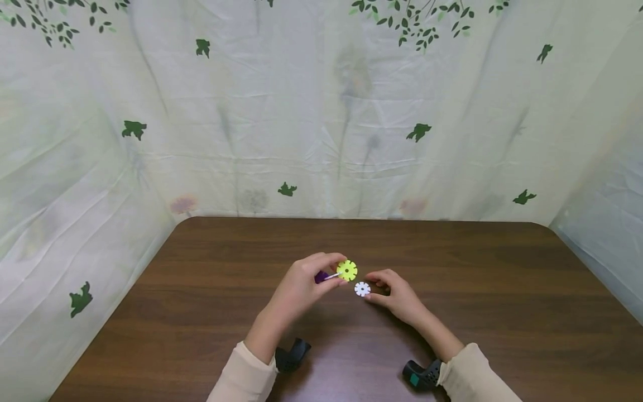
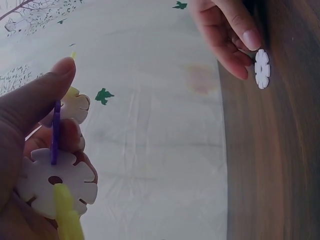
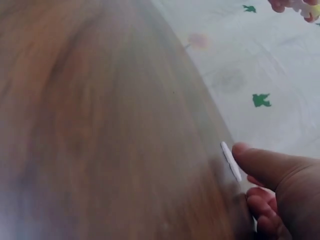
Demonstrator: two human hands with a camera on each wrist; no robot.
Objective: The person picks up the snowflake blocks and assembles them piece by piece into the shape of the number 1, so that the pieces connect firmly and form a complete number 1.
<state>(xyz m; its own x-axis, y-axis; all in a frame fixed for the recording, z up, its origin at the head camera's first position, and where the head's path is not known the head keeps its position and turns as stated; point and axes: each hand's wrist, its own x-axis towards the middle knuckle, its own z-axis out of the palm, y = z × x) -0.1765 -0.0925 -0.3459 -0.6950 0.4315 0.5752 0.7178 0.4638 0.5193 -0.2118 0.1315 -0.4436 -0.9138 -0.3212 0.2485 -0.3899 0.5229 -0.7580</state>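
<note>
My left hand (image 1: 305,277) grips a small cluster of joined, notched plastic discs. In the head view a yellow disc (image 1: 347,271) faces up at the fingertips, with a white disc edge-on beside it and a purple disc (image 1: 320,277) partly covered by the fingers. The left wrist view shows a white disc (image 2: 42,192) with a purple one (image 2: 56,132) slotted into it and a yellow piece (image 2: 67,215) in front. My right hand (image 1: 399,296) holds a single white notched disc (image 1: 362,288) at the thumb and fingertips, just right of the cluster and apart from it.
A brown wood-grain table (image 1: 211,335) lies under both hands. Pale curtains (image 1: 311,111) with leaf and bird prints hang behind it and at both sides. Dark wrist devices (image 1: 292,355) sit at both cuffs.
</note>
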